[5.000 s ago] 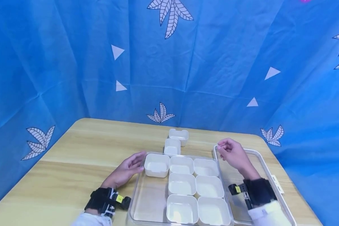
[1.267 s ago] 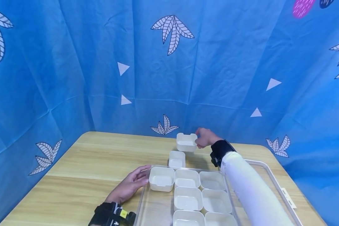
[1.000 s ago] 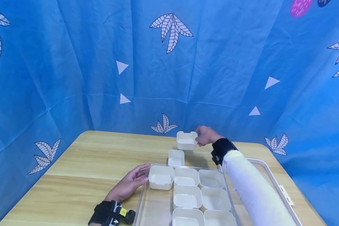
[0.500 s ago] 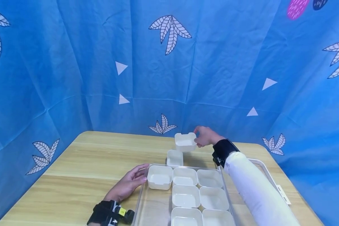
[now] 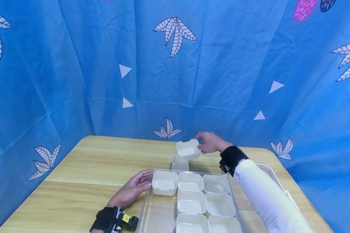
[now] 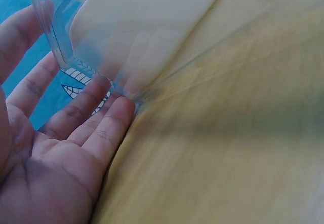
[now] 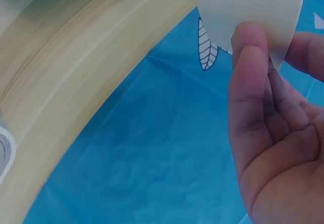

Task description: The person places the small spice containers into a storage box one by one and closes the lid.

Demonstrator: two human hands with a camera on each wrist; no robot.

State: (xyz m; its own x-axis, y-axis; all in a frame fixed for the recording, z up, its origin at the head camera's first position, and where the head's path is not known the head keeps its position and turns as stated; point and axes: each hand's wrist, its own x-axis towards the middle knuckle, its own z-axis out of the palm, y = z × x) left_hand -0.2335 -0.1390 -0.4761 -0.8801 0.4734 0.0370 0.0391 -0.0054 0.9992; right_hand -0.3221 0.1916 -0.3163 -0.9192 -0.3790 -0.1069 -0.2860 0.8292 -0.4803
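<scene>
My right hand (image 5: 209,142) pinches one end of a small cream plastic bin (image 5: 189,149) at the far side of the table. The bin is tilted, and it overlaps a second small bin (image 5: 180,163) in the head view. In the right wrist view, a fingertip (image 7: 250,39) presses the bin's pale wall (image 7: 253,6). My left hand (image 5: 132,188) lies at the far left corner of a clear box (image 5: 160,213), its extended fingers touching the outer wall in the left wrist view. Inside the box, several cream bins (image 5: 191,202) stand in rows, with one (image 5: 164,183) in the far left corner.
A clear lid with a white rim (image 5: 269,169) lies right of the box, partly hidden by my right sleeve (image 5: 269,195). Wooden tabletop (image 5: 84,168) extends left of the box. A blue patterned cloth (image 5: 175,81) hangs behind the table.
Five seconds ago my right hand was over the lid; it now holds the farthest bin. Over the last half second that bin moved left and nearer, tilting. My left hand stays at the box corner.
</scene>
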